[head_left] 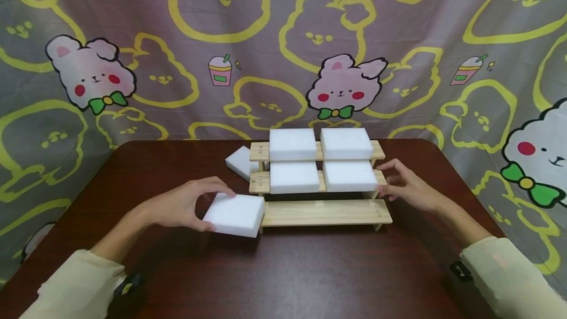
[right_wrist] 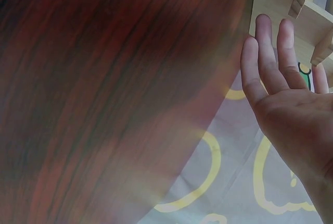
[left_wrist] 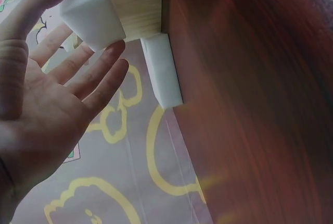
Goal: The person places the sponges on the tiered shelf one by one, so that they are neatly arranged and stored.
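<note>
My left hand (head_left: 183, 203) grips a white foam block (head_left: 235, 213) by its left side, thumb near the front and fingers at the back. That block overlaps the left end of the bottom tier of a three-tier wooden rack (head_left: 328, 212). In the left wrist view the held block (left_wrist: 96, 18) sits between thumb and fingertips. My right hand (head_left: 412, 188) is at the right end of the rack's middle tier, fingertips right at its edge; the right wrist view shows fingers (right_wrist: 264, 52) nearly straight. Two foam blocks (head_left: 292, 144) rest on the top tier, two more (head_left: 294, 177) on the middle one.
Another white foam block (head_left: 241, 162) lies on the table behind the rack's left end, partly hidden by it. The dark reddish-brown table (head_left: 310, 274) reaches back to a patterned curtain (head_left: 261, 38).
</note>
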The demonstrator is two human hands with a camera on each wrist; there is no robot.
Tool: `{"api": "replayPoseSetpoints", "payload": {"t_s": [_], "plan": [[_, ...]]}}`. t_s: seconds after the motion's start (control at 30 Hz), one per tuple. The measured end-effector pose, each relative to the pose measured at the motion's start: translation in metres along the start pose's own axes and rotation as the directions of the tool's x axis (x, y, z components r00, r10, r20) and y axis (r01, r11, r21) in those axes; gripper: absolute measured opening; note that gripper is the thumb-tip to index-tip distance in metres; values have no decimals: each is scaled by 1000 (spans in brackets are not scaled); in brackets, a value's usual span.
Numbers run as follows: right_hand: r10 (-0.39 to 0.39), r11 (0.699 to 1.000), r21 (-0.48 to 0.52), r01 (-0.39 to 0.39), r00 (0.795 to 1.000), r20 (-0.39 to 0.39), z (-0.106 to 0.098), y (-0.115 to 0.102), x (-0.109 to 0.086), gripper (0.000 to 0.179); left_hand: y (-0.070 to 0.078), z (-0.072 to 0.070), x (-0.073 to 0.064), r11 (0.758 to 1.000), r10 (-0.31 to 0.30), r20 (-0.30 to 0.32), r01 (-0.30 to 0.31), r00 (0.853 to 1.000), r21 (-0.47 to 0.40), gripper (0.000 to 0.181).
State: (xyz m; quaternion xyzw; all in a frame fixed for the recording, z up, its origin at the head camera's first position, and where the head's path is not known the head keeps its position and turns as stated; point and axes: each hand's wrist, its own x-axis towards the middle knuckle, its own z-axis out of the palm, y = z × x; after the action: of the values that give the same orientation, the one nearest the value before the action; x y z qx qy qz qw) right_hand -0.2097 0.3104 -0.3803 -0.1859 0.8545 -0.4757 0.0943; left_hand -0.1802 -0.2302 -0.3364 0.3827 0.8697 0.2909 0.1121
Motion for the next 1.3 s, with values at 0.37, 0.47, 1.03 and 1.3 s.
{"api": "replayPoseSetpoints", "payload": {"t_s": [0.37,0.47,1.03,1.3], "plan": [[1,1000,-3,-1,1000,-2,0,0,0,52,11,12,6,999,27,-32,-26,999,41,59],[2,1000,-4,-2,1000,-1,0,-1,0,52,13,15,7,998,39,-50,-36,998,50,58],[0,1000,-8,0,1000,-5,-1,0,-1,52,25,33,16,997,70,-122,-72,990,-5,52],[2,1000,-4,-2,1000,0,-1,-1,0,52,31,37,20,995,95,-123,-97,988,-9,52]]}}
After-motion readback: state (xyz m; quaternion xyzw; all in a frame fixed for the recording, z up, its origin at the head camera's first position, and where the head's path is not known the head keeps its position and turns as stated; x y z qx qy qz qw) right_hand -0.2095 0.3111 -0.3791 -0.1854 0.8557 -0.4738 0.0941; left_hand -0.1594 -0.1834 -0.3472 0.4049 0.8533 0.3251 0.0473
